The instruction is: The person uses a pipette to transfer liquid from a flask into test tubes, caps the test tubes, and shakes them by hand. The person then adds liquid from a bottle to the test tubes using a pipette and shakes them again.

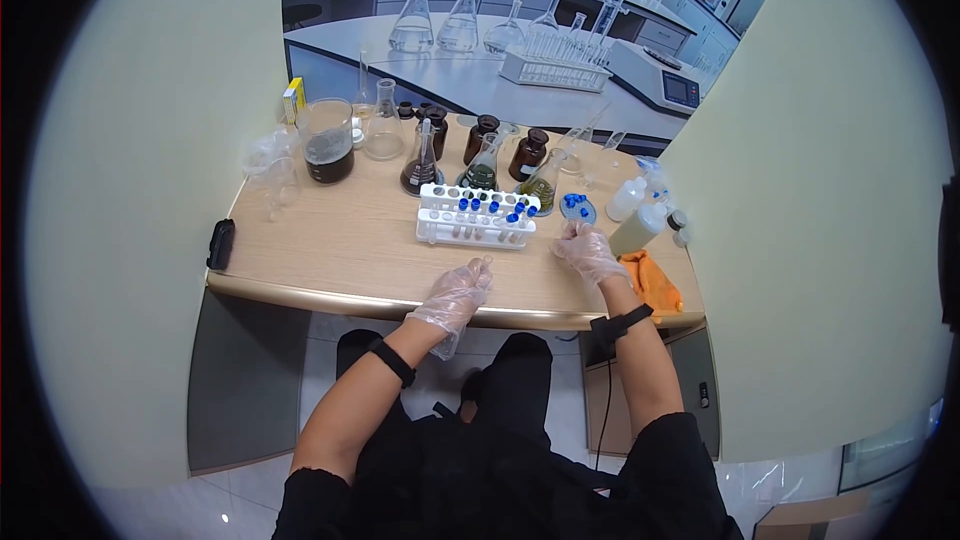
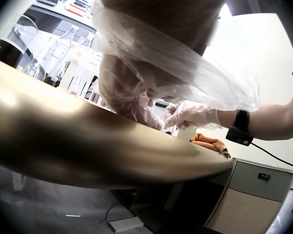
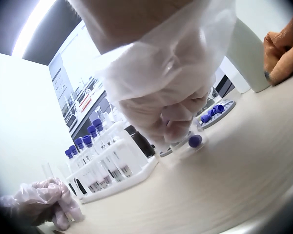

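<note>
In a loose clear glove, the left hand (image 1: 452, 295) is at the table's front edge, its fingers curled round what looks like a clear test tube (image 1: 487, 261), mostly hidden. The gloved right hand (image 1: 590, 252) is over the table to the right of the white rack (image 1: 475, 237). A blue cap (image 3: 195, 141) shows at its bent fingertips, seemingly pinched, partly behind clear plastic. Several tubes with blue caps (image 3: 87, 141) stand in the rack, beyond and between the hands. A round dish (image 1: 578, 208) holding loose blue caps lies just behind the right hand.
Flasks of dark liquid (image 1: 420, 176) and brown bottles (image 1: 529, 156) stand behind the rack. A large beaker (image 1: 329, 155) is at the left, with a black object (image 1: 221, 244) near the left edge. Plastic bottles (image 1: 637, 230) and an orange cloth (image 1: 652, 283) are at the right.
</note>
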`<state>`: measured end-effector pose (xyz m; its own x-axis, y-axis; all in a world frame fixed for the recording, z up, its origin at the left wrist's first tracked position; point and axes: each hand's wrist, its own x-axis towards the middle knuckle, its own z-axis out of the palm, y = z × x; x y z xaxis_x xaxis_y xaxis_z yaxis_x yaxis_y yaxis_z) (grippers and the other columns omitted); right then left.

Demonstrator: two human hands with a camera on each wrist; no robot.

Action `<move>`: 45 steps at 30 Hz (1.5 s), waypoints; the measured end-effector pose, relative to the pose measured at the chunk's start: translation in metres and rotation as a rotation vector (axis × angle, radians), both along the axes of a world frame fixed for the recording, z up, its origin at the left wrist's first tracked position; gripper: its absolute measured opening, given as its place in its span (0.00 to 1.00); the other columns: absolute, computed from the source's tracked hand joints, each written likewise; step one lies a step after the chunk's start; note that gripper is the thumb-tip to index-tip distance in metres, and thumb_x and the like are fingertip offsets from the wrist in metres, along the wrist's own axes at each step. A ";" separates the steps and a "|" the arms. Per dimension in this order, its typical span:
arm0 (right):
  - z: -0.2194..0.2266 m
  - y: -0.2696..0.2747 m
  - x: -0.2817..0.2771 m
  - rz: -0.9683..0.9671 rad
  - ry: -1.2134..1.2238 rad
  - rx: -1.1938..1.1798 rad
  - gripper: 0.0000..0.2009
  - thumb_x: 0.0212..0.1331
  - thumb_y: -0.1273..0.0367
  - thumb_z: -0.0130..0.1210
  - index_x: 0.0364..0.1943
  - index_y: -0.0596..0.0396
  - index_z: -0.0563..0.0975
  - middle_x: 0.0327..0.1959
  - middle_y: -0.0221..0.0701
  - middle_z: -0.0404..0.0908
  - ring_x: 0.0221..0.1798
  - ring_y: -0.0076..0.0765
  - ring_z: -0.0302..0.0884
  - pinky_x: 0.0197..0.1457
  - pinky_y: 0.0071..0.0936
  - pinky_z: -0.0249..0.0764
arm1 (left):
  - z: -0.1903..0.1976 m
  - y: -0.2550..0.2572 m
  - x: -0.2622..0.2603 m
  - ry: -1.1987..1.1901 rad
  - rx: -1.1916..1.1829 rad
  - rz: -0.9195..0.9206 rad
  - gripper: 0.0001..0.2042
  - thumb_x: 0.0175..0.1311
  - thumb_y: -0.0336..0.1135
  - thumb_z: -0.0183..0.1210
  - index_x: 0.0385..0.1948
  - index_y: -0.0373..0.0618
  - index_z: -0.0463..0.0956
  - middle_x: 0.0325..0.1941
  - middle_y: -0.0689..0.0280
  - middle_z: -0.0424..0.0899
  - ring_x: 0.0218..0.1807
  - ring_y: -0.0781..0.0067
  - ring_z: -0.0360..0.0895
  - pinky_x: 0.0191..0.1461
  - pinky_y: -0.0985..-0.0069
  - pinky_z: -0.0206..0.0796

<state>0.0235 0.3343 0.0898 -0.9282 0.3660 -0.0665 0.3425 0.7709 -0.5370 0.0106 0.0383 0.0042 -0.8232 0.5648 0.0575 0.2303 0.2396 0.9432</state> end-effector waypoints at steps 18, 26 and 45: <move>0.009 0.001 -0.005 -0.072 0.133 -0.039 0.11 0.47 0.66 0.71 0.30 0.53 0.81 0.27 0.33 0.84 0.33 0.31 0.82 0.39 0.32 0.78 | 0.003 0.001 0.002 -0.152 0.120 -0.027 0.11 0.81 0.42 0.52 0.47 0.45 0.76 0.36 0.68 0.81 0.37 0.75 0.77 0.46 0.71 0.74; 0.017 -0.008 0.000 -0.143 0.110 -0.259 0.10 0.48 0.69 0.72 0.28 0.53 0.80 0.27 0.26 0.81 0.32 0.24 0.78 0.36 0.27 0.76 | -0.002 0.001 0.002 -0.100 0.134 -0.030 0.10 0.81 0.42 0.53 0.46 0.47 0.75 0.34 0.70 0.80 0.35 0.77 0.75 0.45 0.71 0.73; 0.017 -0.031 0.017 -0.106 0.478 -0.691 0.05 0.62 0.71 0.70 0.36 0.53 0.83 0.30 0.22 0.82 0.30 0.16 0.76 0.31 0.19 0.73 | -0.015 0.003 -0.003 -0.088 0.072 0.011 0.07 0.81 0.39 0.53 0.45 0.47 0.75 0.36 0.71 0.78 0.36 0.78 0.74 0.47 0.74 0.72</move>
<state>0.0401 0.3037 0.1065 -0.8766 0.4738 0.0839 0.0102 0.1926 -0.9812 0.0072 0.0413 -0.0108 -0.8330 0.5527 0.0249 0.1436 0.1726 0.9745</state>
